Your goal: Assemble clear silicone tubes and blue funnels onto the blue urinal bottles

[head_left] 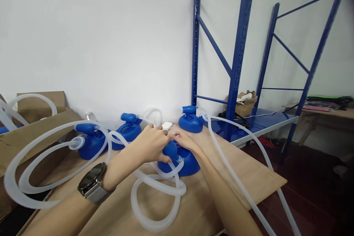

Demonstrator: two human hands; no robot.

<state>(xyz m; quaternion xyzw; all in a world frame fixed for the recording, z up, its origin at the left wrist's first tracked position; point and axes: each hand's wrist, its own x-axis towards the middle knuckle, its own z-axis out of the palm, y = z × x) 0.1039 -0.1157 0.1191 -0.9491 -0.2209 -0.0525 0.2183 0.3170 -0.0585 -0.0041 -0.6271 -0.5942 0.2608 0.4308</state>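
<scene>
A blue plastic bottle (189,163) stands at the middle of the brown-covered table, with a translucent tube (157,225) coiled in front of it. My left hand (155,142), below a wrist with a dark watch, is closed around the bottle's blue upper part (170,150). At the far side of that part, my right hand (183,140) has its fingers bent together near my left fingertips; what they pinch, if anything, is hidden. Similar blue bottles with tubes stand behind at the right (190,123) and to the left (127,132), and another (92,145) is farther left.
An open cardboard box (35,136) with tubes is at the left. A small white item (167,125) lies behind my hands. Blue shelving (238,51) rises at the right, with a paper bag (245,105) on its low shelf. One long tube hangs over the table's right edge (276,180).
</scene>
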